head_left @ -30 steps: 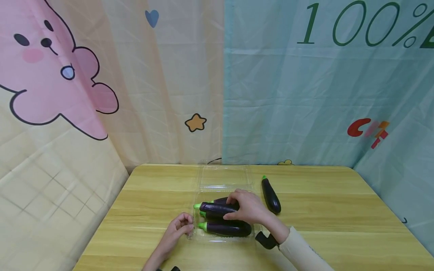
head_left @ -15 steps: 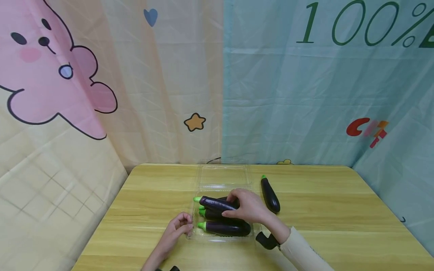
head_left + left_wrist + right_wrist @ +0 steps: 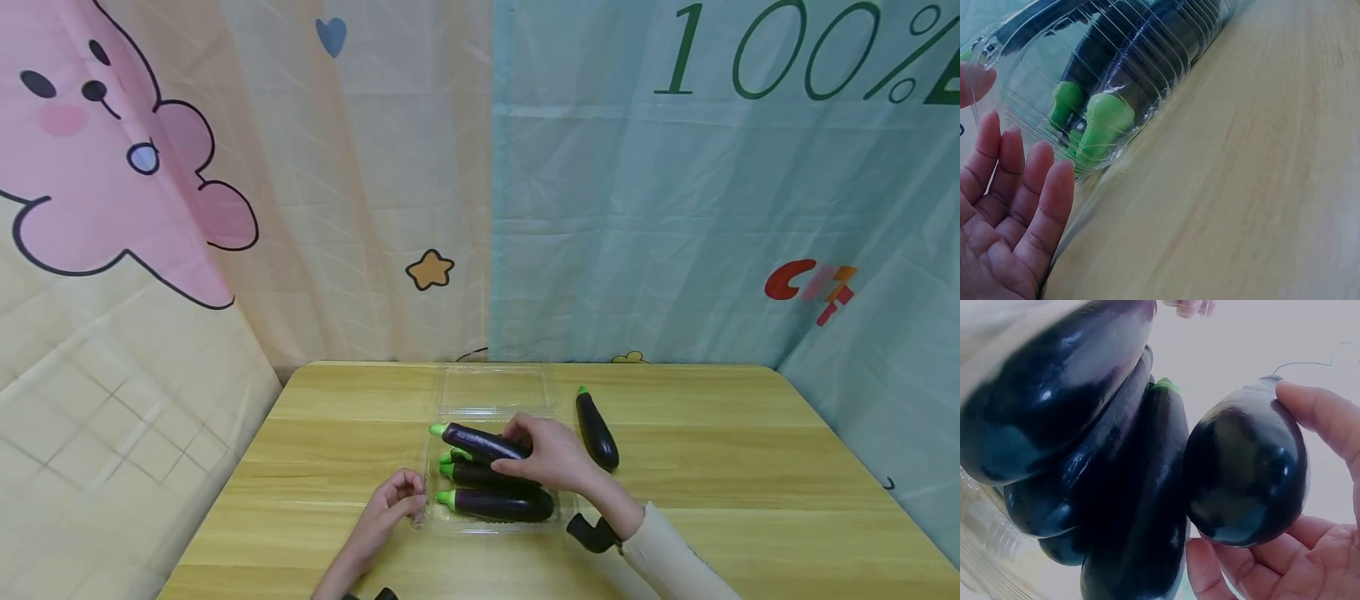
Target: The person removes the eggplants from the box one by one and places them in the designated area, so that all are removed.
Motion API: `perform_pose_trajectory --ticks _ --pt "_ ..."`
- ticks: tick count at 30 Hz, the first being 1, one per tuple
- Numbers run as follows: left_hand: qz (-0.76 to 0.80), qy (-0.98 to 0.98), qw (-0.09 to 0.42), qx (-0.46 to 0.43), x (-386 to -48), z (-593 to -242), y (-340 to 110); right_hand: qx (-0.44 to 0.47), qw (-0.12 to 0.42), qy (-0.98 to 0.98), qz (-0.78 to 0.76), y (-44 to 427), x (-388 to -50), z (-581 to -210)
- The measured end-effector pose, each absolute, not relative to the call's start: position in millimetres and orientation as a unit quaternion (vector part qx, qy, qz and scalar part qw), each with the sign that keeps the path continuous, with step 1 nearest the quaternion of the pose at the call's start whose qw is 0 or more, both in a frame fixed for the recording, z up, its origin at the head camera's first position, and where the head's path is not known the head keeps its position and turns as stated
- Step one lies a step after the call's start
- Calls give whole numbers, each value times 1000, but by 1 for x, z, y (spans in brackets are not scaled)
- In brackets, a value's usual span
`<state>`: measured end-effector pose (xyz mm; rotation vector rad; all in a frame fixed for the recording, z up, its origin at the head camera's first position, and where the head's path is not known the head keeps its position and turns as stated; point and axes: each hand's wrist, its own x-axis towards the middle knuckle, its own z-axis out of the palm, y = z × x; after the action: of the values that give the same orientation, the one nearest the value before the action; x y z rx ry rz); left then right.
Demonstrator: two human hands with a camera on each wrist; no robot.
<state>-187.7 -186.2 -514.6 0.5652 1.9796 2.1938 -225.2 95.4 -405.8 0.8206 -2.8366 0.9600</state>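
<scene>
My right hand (image 3: 553,454) grips a dark purple eggplant (image 3: 480,442) by its thick end, its green stem pointing left over the open clear plastic container (image 3: 491,528). In the right wrist view, thumb and fingers curl round this eggplant (image 3: 1247,469), with several others beside it. Below it in the container lie more eggplants, one (image 3: 498,505) along the near side; the held one partly hides those behind. At the container's near left corner, my left hand (image 3: 393,507) pinches the rim. Its thumb and fingertips meet the clear edge in the left wrist view.
The hinged clear lid (image 3: 495,390) lies folded back toward the rear of the wooden table (image 3: 315,467). A single eggplant (image 3: 597,432) lies on the table to the right of the container. Printed curtains (image 3: 637,208) hang behind the table and at its sides.
The held eggplant's stem end has swung toward the back and risen, so it now slants and shows more green stems beneath it. My left hand stays at the corner.
</scene>
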Motion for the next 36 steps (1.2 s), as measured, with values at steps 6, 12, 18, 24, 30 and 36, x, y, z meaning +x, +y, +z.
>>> perform_pose_trajectory --ticks 6,12,18,24,30,36 --pt "729 654 68 191 -188 -514 -186 259 20 -904 339 96 -225 -406" --pt "731 649 67 198 -187 -515 -187 251 19 -895 368 97 -225 -407" --pt "731 649 62 203 -188 -515 -187 238 30 -896 373 97 -225 -409" --pt "728 653 63 200 -188 -515 -186 237 48 -890 386 98 -225 -408" --pt "728 653 65 199 -188 -515 -186 232 55 -887 395 100 -224 -407" --pt "730 651 66 196 -187 -514 -187 224 58 -887 399 101 -223 -405"
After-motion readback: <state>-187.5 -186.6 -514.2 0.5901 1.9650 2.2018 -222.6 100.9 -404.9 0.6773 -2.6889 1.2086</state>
